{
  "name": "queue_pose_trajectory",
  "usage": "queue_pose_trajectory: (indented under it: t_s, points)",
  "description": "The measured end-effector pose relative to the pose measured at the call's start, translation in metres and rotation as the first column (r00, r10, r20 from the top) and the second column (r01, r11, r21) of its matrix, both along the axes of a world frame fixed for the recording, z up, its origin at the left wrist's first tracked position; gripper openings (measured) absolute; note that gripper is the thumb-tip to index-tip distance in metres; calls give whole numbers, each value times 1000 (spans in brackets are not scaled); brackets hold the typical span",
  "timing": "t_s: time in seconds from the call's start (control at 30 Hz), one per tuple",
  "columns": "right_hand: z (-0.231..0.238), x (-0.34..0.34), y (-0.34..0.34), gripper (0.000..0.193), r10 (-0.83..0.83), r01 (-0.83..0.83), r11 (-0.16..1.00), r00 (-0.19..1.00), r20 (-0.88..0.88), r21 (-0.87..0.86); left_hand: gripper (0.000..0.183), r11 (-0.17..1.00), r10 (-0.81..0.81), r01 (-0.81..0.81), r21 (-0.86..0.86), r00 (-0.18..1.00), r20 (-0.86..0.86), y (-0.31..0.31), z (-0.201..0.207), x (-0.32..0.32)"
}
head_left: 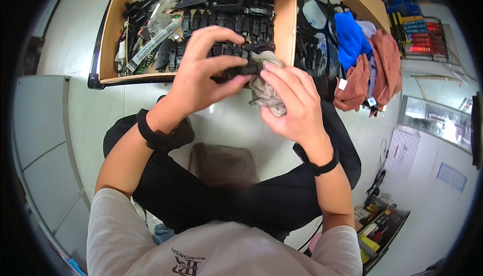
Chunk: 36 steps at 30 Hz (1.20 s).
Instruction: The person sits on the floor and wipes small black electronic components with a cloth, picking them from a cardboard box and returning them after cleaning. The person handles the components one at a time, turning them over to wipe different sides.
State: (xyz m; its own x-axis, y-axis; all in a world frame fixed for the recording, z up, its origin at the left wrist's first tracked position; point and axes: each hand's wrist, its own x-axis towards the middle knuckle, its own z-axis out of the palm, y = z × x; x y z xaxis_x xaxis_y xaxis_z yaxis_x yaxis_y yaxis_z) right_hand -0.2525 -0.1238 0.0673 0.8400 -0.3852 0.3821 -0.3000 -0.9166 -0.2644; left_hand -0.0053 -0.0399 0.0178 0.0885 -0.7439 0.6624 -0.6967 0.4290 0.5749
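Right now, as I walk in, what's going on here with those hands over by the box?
A seated person is handling a small black part. The left fingers grip it, while the right fingers hold a crumpled grayish cloth that appears to be against it. Both hands are at the near side of an open box with rows of dark pieces inside. Blue cloth and brown cloth lie to the right.
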Motion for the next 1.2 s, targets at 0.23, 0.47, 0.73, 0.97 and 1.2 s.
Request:
queue_pose_trajectory:
  t_s: [0.23,0.47,0.73,0.97,1.2]
  points:
    - [8,-9,-3,60,23,-24,1000,999,-34,-14,41,999,-52,52,-4,993,-105,-2,-4,-6]
    - [39,-4,-9,56,66,-63,994,997,36,-88,33,995,99,-99,-7,992,80,-2,-7,-17]
    - [24,14,22,48,99,-105,994,982,-159,-30,22,992,110,-113,49,991,74,4,-8,-7]
    - [24,14,11,44,101,-105,987,994,-34,-122,24,991,124,-125,49,992,13,1,-5,-7]
    - [18,22,24,39,136,-140,987,990,-46,-78,29,979,196,-202,34,972,131,4,-5,-3]
